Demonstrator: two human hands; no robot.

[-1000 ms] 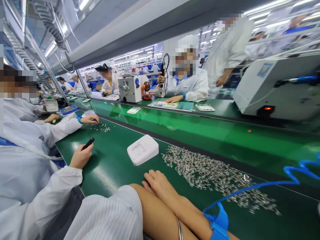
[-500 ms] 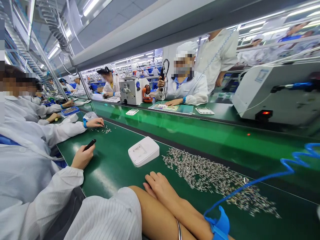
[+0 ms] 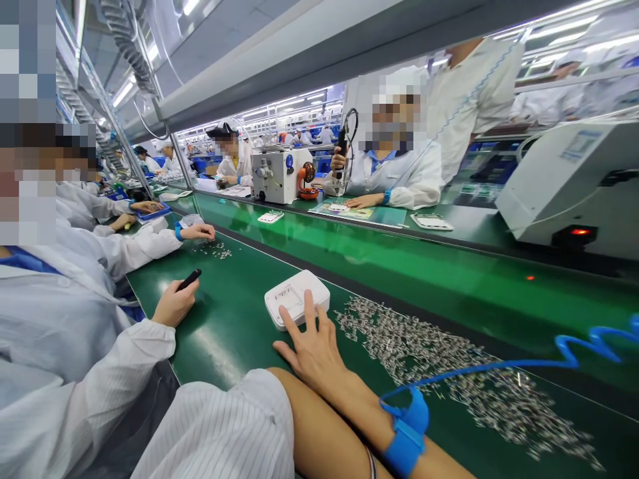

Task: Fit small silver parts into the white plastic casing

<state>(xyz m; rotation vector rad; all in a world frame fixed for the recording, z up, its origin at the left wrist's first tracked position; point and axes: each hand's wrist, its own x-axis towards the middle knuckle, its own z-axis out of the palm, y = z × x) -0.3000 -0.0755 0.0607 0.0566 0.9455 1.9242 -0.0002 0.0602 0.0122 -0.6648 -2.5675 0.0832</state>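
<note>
Right hand: lies flat on the green worktop with fingers spread and released, gripping nothing; the fingertips rest on the near edge of the white housing.
Left hand: hidden under the crossed right forearm, only the bare arm and striped sleeve show, so I cannot tell how its fingers stand.
White housing: flat white plastic case near the worktop's middle, just left of the metal parts; its recessed top carries a small label, too small to read.
Metal parts: a loose band of tiny silver pieces spread toward the right edge, single shapes hard to make out.
Wrist strap: blue band on the right wrist, its coiled blue cord crossing over the parts and cut off at the right.
Co-worker's hand: at the left, holds a small black tool.
Writing: none readable anywhere.
Open room: bare green surface lies between the housing and the co-worker's hand.
</note>
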